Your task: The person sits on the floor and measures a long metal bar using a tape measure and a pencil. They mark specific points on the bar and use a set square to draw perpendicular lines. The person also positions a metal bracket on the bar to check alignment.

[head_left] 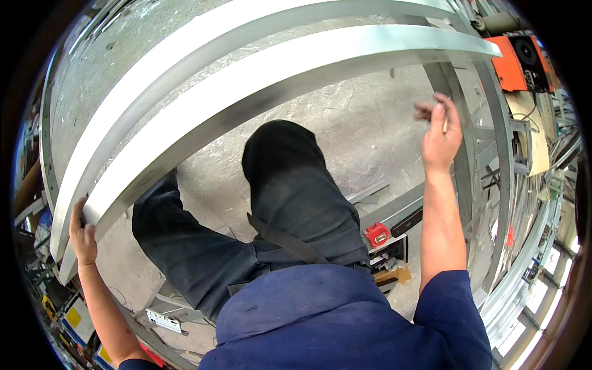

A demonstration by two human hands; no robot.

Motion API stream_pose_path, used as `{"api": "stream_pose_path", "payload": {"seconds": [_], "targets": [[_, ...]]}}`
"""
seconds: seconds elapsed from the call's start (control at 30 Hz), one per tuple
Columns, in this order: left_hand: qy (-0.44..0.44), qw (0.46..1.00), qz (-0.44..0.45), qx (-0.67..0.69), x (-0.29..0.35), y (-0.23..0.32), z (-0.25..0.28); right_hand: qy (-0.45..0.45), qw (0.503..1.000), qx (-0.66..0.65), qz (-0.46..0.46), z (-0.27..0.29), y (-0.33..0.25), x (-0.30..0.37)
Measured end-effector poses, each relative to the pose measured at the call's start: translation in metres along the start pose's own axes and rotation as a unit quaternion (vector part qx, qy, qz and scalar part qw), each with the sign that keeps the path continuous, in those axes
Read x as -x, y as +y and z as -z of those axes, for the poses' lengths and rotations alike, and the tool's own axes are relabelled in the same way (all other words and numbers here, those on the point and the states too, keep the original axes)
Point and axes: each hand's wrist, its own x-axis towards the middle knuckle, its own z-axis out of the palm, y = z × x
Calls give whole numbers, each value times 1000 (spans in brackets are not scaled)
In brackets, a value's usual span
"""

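Two long silvery-white metal bars lie side by side across the view, curved in this picture. My left hand grips the left end of the nearer bar, fingers on its top and thumb at the near side. The farther bar runs just beyond it, and no hand of mine touches it. Apart from the bars, my right hand is raised over the floor at the right with bent fingers. A short, thin, tan stick sits between those fingers; its exact kind is too small to tell.
Under the bars' right ends stands a grey metal frame, with an orange-and-black machine beyond. A red tape measure and a black level-like bar lie right of my legs. Long metal profiles are stacked far right.
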Motion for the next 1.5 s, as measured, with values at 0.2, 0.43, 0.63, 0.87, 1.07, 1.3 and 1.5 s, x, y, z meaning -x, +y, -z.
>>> {"api": "stream_pose_path", "payload": {"seconds": [0.2, 0.43, 0.63, 0.87, 1.07, 1.3, 1.5], "targets": [[47, 978, 176, 105, -31, -8, -12, -23, 938, 36, -343, 18, 115, 63], [43, 983, 177, 7, -31, -20, -6, -297, 772, 327, -457, 3, 271, 127], [43, 972, 230, 36, -15, -32, 3, -241, 678, 353, -598, 3, 397, 221], [13, 962, 268, 49, -14, -19, 21, -389, 618, 379, -569, -10, 467, 316], [-37, 976, 214, 21, -37, -19, 13, -385, 641, 414, -519, -24, 492, 350], [-43, 973, 209, 91, -10, -21, 18, 74, 834, 259, -481, -35, 403, 193], [58, 982, 172, 50, -12, -34, -17, 161, 871, -107, -452, -3, 297, 52]]}}
